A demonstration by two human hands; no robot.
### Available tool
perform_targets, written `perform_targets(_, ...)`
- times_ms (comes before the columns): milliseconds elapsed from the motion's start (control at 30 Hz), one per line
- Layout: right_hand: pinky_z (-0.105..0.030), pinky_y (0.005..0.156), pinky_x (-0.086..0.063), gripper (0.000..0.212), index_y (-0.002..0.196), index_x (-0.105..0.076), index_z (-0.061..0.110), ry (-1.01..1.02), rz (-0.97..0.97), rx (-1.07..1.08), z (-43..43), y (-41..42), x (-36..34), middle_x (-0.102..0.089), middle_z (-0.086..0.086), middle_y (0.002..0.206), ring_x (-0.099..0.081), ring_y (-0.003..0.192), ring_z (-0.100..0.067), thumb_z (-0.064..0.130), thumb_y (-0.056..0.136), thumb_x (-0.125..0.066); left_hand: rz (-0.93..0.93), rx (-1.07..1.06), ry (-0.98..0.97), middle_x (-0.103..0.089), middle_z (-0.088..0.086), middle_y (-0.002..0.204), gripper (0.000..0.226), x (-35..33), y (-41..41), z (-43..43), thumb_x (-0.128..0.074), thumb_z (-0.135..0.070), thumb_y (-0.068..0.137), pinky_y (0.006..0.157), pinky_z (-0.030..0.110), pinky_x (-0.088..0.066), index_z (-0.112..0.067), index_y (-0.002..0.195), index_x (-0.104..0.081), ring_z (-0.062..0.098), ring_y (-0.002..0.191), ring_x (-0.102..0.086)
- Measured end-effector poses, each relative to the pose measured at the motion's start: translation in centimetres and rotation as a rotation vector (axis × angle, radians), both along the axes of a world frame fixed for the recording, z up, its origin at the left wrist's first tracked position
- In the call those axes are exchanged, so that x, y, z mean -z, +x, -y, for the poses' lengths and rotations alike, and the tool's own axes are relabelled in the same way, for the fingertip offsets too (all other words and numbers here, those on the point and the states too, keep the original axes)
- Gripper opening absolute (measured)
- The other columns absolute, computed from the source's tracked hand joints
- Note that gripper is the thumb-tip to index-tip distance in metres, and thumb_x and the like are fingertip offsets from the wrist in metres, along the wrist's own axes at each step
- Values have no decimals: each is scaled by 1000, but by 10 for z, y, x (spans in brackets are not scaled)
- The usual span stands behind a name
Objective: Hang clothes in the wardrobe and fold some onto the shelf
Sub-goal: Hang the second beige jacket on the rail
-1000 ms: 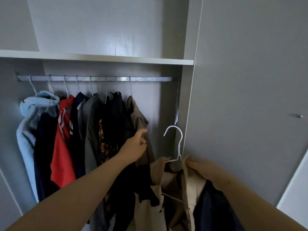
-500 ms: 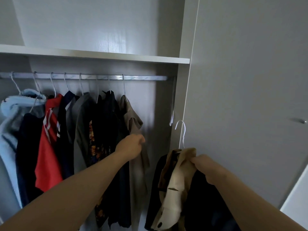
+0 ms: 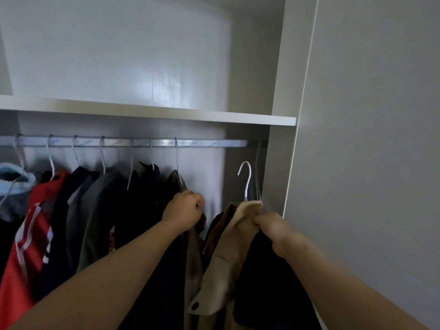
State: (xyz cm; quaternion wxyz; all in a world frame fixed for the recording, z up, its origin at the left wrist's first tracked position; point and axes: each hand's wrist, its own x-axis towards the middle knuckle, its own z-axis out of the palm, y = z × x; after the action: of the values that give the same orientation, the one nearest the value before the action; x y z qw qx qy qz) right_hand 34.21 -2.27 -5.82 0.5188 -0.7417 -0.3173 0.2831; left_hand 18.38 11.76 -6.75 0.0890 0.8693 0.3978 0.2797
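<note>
My right hand [image 3: 277,231] grips the shoulder of a beige and black jacket [image 3: 223,265] that sits on a white hanger [image 3: 246,179]. The hanger's hook is raised below the metal rail [image 3: 209,143], apart from it. My left hand [image 3: 184,211] grips the olive shirt [image 3: 195,253], the rightmost garment hanging on the rail. Several other garments hang to the left: a dark one [image 3: 147,210], a grey one [image 3: 95,210], a red one [image 3: 26,246] and a light blue hoodie [image 3: 12,184].
A white shelf [image 3: 166,113] runs above the rail. A closed wardrobe door [image 3: 369,139] fills the right side. Several bare wire hangers [image 3: 258,172] hang at the rail's right end. A gap on the rail lies between the olive shirt and those hangers.
My right hand has lifted the jacket and hanger higher toward the rail. My left hand has risen along the olive shirt, closer to its shoulder. The view has tilted upward.
</note>
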Motion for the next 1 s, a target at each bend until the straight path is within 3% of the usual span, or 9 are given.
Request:
perform_targets(167, -32, 82, -41, 31, 118, -56, -2, 59, -98, 39, -87, 12, -44, -59, -22, 116, -55, 104, -33, 14, 97, -39, -45, -56, -6, -49, 9, 124, 27, -13, 11, -70, -56, -23, 87, 96, 37, -42, -18, 113, -60, 29, 114, -48)
perform_targets(267, -35, 88, -45, 34, 120, -56, -1, 87, -46, 74, -138, 16, -67, -60, -21, 115, -57, 105, -33, 17, 98, -38, -134, -81, -79, -40, 12, 126, 39, -16, 15, -104, -58, -28, 85, 92, 38, -45, -16, 121, -51, 32, 113, -48)
perform_targets(367, -37, 96, -45, 36, 123, -52, -4, 56, 54, 106, -182, 22, -73, -58, -22, 119, -56, 108, -33, 17, 98, -36, -209, -25, -189, -40, 14, 119, 38, -15, 18, -127, -60, -28, 81, 86, 38, -48, -12, 113, -49, 33, 103, -52)
perform_targets(433, -34, 91, -45, 35, 122, -52, -6, 11, 130, 138, -200, 27, -67, -57, -23, 120, -56, 105, -31, 12, 97, -36, -218, 40, -238, -44, 14, 118, 37, -11, 22, -140, -62, -24, 76, 86, 37, -49, -12, 108, -49, 30, 102, -53)
perform_targets(567, -31, 76, -42, 32, 118, -55, -3, -60, 234, 153, -233, 35, -50, -59, -22, 117, -57, 100, -31, 9, 94, -38, -183, 91, -267, -43, 8, 125, 59, -2, 30, -158, -63, -23, 73, 87, 32, -49, -15, 128, -45, 24, 108, -52)
perform_targets(733, -27, 71, -41, 32, 118, -56, 0, -181, 408, 59, -266, 37, -24, -60, -19, 116, -58, 106, -32, 11, 94, -40, -187, 158, -203, -38, 7, 127, 52, 14, 44, -164, -66, -29, 73, 90, 37, -46, -16, 120, -47, 26, 114, -47)
perform_targets(833, -27, 78, -42, 32, 119, -57, 4, -233, 527, -26, -277, 38, -9, -60, -17, 121, -57, 112, -31, 15, 96, -40, -149, 131, -179, -34, 7, 131, 57, 17, 48, -171, -68, -34, 74, 93, 37, -44, -15, 123, -44, 27, 118, -44)
perform_targets(1000, -23, 75, -37, 35, 125, -55, 9, -195, 502, -46, -275, 47, 7, -59, -16, 123, -57, 113, -30, 23, 97, -40, -91, 76, -173, -22, 6, 142, 64, 24, 55, -171, -63, -34, 79, 96, 38, -43, -13, 133, -36, 29, 122, -43)
